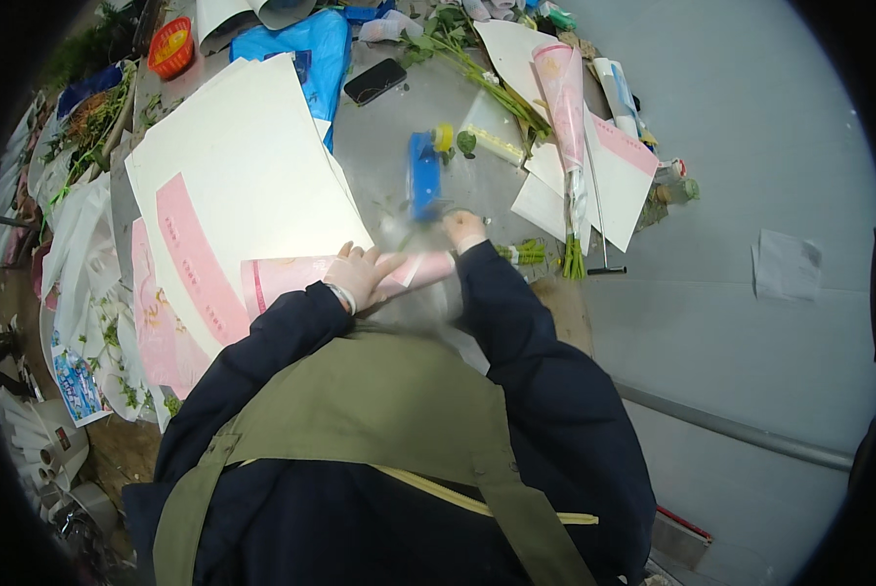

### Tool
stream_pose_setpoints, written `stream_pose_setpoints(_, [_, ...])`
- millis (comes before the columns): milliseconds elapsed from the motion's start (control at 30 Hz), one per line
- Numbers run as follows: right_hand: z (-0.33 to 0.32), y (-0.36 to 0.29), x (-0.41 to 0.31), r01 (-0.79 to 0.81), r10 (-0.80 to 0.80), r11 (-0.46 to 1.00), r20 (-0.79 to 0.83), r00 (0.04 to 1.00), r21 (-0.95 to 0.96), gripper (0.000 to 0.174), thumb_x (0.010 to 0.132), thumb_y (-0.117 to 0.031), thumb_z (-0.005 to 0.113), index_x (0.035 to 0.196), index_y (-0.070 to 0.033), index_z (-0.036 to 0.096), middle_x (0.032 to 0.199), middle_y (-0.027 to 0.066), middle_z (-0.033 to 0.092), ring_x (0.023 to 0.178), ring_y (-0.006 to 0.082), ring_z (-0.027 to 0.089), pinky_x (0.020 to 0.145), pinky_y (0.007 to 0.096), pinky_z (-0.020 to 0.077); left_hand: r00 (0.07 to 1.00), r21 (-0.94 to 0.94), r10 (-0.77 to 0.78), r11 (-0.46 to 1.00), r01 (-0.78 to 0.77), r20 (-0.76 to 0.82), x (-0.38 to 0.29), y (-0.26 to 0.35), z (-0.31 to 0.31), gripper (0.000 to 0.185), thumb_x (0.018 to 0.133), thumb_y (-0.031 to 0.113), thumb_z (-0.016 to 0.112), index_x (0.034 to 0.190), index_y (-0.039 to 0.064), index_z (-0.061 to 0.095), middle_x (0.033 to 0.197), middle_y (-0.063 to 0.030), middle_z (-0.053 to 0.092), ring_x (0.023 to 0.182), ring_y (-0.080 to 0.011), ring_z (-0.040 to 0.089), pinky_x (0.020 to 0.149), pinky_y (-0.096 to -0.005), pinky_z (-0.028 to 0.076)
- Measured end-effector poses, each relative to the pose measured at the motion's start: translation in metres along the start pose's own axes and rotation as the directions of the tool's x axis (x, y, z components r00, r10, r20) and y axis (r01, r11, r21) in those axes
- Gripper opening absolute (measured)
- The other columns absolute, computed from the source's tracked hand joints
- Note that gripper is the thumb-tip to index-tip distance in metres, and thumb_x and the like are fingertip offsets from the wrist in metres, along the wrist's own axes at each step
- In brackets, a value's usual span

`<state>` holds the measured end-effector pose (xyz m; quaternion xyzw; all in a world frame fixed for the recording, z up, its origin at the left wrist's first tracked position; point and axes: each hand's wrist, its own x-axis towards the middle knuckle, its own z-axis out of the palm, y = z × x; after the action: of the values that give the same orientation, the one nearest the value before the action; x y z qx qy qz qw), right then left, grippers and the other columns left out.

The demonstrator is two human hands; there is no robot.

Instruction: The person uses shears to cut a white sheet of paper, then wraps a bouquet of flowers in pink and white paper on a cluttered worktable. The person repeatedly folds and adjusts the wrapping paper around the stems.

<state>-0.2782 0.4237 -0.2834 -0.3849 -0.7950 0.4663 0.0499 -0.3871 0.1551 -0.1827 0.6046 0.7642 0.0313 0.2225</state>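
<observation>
A pink paper-wrapped flower bundle (425, 272) lies crosswise in front of me, its green stems (524, 253) sticking out to the right. My left hand (357, 277), in a thin pale glove, rests over the wrap and holds it, fingers spread. Just above the wrap's right end, my right hand (464, 228) is curled and blurred; whether something thin is between its fingers cannot be made out. Beyond that hand stands a blue tape dispenser (424, 176) with a yellow roll (444, 137). Flower heads inside the wrap are hidden.
White paper sheets (240, 161) with pink strips are stacked at the left. Farther back are a blue plastic bag (328, 55), a black phone (375, 81) and a red basket (171, 48). Another wrapped bundle (564, 110) and a thin T-ended rod (600, 212) lie at the right.
</observation>
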Motion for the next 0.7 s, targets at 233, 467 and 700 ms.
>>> stream_pose_setpoints(233, [0.023,-0.017,-0.085,-0.13,0.074,0.974,0.281,0.957,0.187,0.031,0.088,-0.032,0.067,0.078,-0.003,0.07,0.064,0.0065,0.065,0.055,0.0162,0.057,0.058,0.0305,0.0471,0.998,-0.012,-0.016,1.0,0.016,-0.057,-0.005,0.003,0.013,0.082,0.083,0.043,0.071,0.153,0.028,0.031,0.134,-0.0173,0.053,0.119,-0.0369,0.055,0.109,-0.051,0.034])
stream_pose_setpoints(467, [0.083,-0.009,-0.129,-0.16,0.139,0.979,0.158,0.978,0.127,0.052,0.091,-0.053,0.062,0.08,-0.003,0.07,0.058,0.0057,0.061,0.055,0.0167,0.058,0.057,0.0309,0.0461,0.996,-0.006,0.002,1.0,-0.003,-0.086,-0.006,0.001,0.017,0.089,0.081,0.042,0.073,0.154,0.02,0.029,0.132,-0.0164,0.056,0.115,-0.0359,0.058,0.106,-0.0473,0.037])
stream_pose_setpoints(700, [0.077,0.02,-0.139,0.105,-0.1,0.987,0.051,0.994,-0.125,0.055,0.094,-0.056,0.055,0.086,-0.003,0.067,0.072,0.0141,0.066,0.069,0.0292,0.064,0.066,0.0388,0.0492,1.0,-0.049,0.007,0.999,-0.006,0.009,0.007,-0.016,0.001,0.09,0.078,0.054,0.071,0.15,0.012,0.036,0.126,-0.0192,0.06,0.108,-0.0366,0.063,0.098,-0.0437,0.045])
